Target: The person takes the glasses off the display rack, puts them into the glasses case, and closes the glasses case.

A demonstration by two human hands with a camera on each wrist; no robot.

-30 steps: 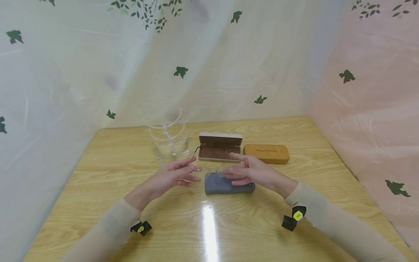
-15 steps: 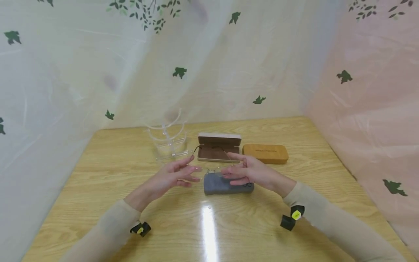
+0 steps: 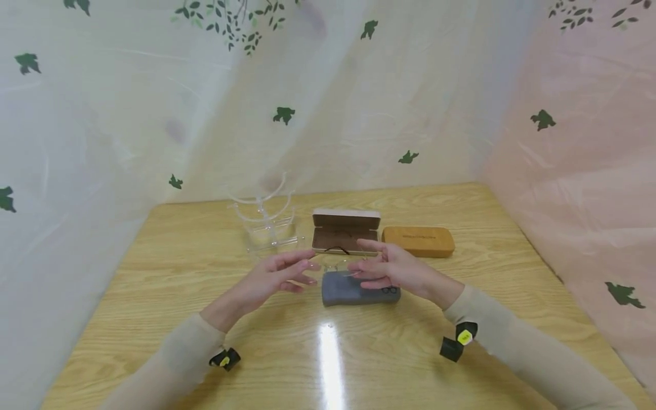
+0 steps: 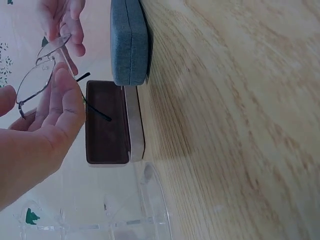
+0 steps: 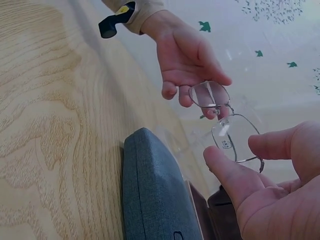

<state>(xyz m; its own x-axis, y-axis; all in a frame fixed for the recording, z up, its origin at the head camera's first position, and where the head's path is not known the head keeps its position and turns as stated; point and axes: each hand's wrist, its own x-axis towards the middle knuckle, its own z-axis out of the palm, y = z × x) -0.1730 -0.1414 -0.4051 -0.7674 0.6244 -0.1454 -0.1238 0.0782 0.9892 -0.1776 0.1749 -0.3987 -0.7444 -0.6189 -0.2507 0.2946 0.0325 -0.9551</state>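
Observation:
A pair of eyeglasses (image 3: 331,267) with thin metal rims and dark temple tips is held between both hands, above a blue-grey glasses case (image 3: 356,291). My left hand (image 3: 274,278) holds the left side, its index finger stretched along the temple. On the right, my right hand (image 3: 397,269) grips the other end; in the right wrist view its thumb and a finger pinch a lens (image 5: 236,137). The left temple (image 3: 336,249) slants inward across the frame. Behind the glasses lies an open case (image 3: 328,236) with a brown lining. Fingertips behind the lenses are partly hidden.
An orange-brown case (image 3: 417,242), closed, lies right of the open one. At the back left stands a clear display rack (image 3: 266,223) with curved arms. A patterned sheet (image 3: 333,142) hangs behind the wooden table (image 3: 277,353).
The left temple, which pointed away toward the open case, has swung inward as my left index finger moved right. The right temple has also turned inward somewhat. The right hand stays nearly still.

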